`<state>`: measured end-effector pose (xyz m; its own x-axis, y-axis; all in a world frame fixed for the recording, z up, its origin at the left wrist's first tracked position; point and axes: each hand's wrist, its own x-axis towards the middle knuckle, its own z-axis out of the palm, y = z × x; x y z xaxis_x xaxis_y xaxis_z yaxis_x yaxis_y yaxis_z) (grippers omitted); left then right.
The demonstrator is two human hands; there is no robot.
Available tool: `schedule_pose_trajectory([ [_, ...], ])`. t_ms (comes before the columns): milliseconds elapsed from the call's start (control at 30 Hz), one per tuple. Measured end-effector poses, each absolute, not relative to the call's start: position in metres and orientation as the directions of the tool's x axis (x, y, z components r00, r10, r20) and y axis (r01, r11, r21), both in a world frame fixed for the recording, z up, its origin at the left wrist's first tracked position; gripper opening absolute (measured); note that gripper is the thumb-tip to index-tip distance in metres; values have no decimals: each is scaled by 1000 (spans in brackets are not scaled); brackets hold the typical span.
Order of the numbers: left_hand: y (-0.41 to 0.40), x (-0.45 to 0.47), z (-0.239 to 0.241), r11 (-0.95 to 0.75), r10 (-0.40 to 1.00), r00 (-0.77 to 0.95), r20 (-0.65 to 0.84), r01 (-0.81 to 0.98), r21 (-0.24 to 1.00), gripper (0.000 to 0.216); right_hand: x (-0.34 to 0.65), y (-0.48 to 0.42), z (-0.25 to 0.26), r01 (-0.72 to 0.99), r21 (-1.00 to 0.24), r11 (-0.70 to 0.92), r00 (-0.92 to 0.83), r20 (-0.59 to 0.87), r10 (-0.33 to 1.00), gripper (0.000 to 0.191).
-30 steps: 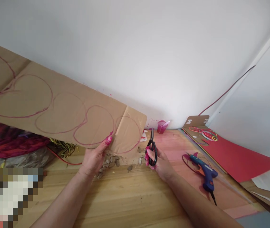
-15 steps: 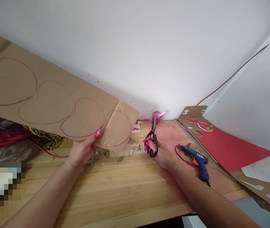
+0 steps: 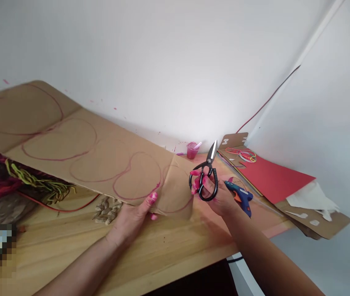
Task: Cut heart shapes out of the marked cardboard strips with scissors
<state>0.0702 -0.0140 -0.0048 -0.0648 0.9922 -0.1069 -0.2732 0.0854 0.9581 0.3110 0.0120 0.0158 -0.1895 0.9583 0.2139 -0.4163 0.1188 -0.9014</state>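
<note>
Well, our left hand [image 3: 134, 218] pinches cardboard [image 3: 101, 161], thumb uppermost; our right hand [image 3: 219, 197] has its fingers curled round scissors [image 3: 209, 161].

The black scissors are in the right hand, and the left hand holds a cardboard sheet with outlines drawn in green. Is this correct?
No: in the head view, the outlines on the cardboard sheet are reddish, not green. The right hand holds the black scissors and the left hand the sheet.
</note>
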Motion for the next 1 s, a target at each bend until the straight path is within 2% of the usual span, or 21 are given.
schedule_pose_trajectory([
  [133, -28, 78, -7, 214, 977, 37, -212, -285, 935, 56, 307, -8, 24, -319, -935, 158, -183, 224, 957, 31],
  [200, -28, 75, -9, 357, 929, 181, -323, -205, 911, 64, 303, -16, 28, -175, -959, 224, -147, 250, 957, 31],
  [300, -25, 68, -10, 557, 765, 448, -463, -98, 825, 78, 295, -27, 36, 135, -926, 352, -98, 341, 935, 24],
  [400, -25, 64, -7, 653, 575, 658, -487, -10, 758, 90, 287, -37, 39, 485, -725, 490, -97, 512, 854, 15],
  [467, -27, 63, -3, 619, 547, 730, -409, -24, 785, 92, 283, -40, 38, 666, -515, 540, -130, 633, 763, 18],
  [500, -29, 62, 0, 575, 581, 738, -343, -74, 815, 90, 280, -41, 36, 728, -414, 546, -155, 677, 719, 20],
  [600, -34, 63, 7, 299, 786, 613, -83, -259, 918, 70, 271, -40, 28, 823, -192, 535, -246, 728, 640, 25],
  [667, -34, 66, 7, 43, 886, 455, 91, -276, 960, 63, 261, -40, 21, 842, -127, 524, -288, 716, 636, 25],
  [733, -31, 69, 2, -112, 930, 315, 188, -245, 963, 60, 248, -41, 15, 844, -103, 527, -320, 691, 648, 26],
  [867, -20, 66, -5, -129, 975, 148, 167, -237, 963, 48, 224, -49, 11, 809, -104, 579, -394, 636, 664, 33],
  [1000, -13, 53, -2, -186, 978, 68, 195, -128, 974, 41, 217, -55, 29, 740, -69, 669, -442, 700, 561, 31],
])
